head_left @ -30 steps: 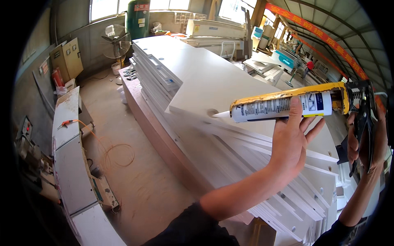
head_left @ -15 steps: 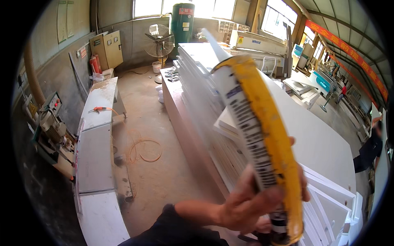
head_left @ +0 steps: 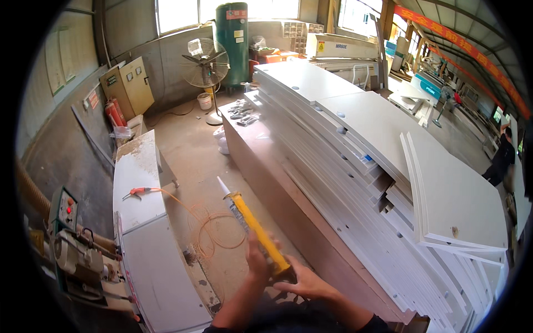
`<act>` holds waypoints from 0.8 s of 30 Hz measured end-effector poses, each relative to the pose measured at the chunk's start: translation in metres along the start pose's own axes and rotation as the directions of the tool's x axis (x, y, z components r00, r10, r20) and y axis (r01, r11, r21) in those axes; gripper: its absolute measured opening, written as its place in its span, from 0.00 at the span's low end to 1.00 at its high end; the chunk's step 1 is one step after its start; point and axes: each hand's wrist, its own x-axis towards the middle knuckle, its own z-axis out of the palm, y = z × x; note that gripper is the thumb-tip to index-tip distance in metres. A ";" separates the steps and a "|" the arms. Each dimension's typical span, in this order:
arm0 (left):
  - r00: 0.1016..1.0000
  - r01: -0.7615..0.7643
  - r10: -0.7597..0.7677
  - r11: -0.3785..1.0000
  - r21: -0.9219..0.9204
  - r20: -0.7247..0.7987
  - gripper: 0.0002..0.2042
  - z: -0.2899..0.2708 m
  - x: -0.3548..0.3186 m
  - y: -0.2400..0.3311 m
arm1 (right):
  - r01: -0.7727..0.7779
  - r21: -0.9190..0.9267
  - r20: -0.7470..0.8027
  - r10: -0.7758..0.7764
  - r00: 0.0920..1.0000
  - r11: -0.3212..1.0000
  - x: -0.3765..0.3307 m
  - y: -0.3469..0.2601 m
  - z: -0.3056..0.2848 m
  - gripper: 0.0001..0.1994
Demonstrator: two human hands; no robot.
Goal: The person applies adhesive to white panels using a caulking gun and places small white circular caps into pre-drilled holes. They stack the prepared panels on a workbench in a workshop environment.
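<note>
I hold a yellow caulking gun with a white nozzle in front of me at waist height. It tilts, the nozzle pointing up and away to the left. My left hand is closed round the lower part of its barrel. At the dark rear end, my right hand grips the gun, thumb towards the barrel; some of its fingers are hidden. Printed dark marks show along the barrel's left side. To the right rises a tall stack of white panels, apart from both hands.
A long low white bench runs along the left, with an orange air gun on it. Its orange hose coils on the floor. Ahead stand a fan and a green tank. Another person is at far right.
The caulking gun has come down from close before the camera to waist height, further left. My right hand now shows plainly at its rear end. The view has shifted, showing more of the panel stack.
</note>
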 end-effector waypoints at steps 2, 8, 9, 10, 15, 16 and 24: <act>0.998 -0.038 0.040 0.998 0.058 -0.043 0.24 0.002 0.024 0.021 | -0.065 -0.025 -0.027 0.065 0.998 0.998 0.034 -0.020 -0.009 0.47; 0.934 -0.278 0.167 0.897 0.345 0.316 0.23 0.075 0.143 0.066 | 0.099 -0.346 -0.415 -0.247 0.875 0.933 0.144 -0.094 -0.067 0.41; 0.826 -0.467 0.220 0.784 0.410 0.519 0.28 0.102 0.164 0.086 | 0.094 -0.249 -0.457 -0.203 0.866 0.964 0.161 -0.115 -0.096 0.40; 0.648 -0.743 0.312 0.461 0.486 0.695 0.30 0.128 0.181 0.108 | 0.136 -0.307 -0.563 -0.295 0.772 0.942 0.178 -0.119 -0.125 0.34; 0.135 -0.987 0.332 0.130 0.096 0.934 0.28 0.183 0.237 0.192 | -0.117 -0.551 -0.785 -0.466 0.408 0.826 0.235 -0.194 -0.312 0.28; 0.073 -0.976 0.354 0.216 -0.005 0.932 0.26 0.180 0.258 0.200 | -0.124 -0.581 -0.784 -0.513 0.349 0.804 0.248 -0.191 -0.340 0.30; 0.825 -0.496 -0.061 0.399 0.771 0.562 0.13 0.008 0.478 0.153 | -0.515 -0.291 -0.956 -0.233 0.176 0.806 0.296 -0.117 -0.412 0.26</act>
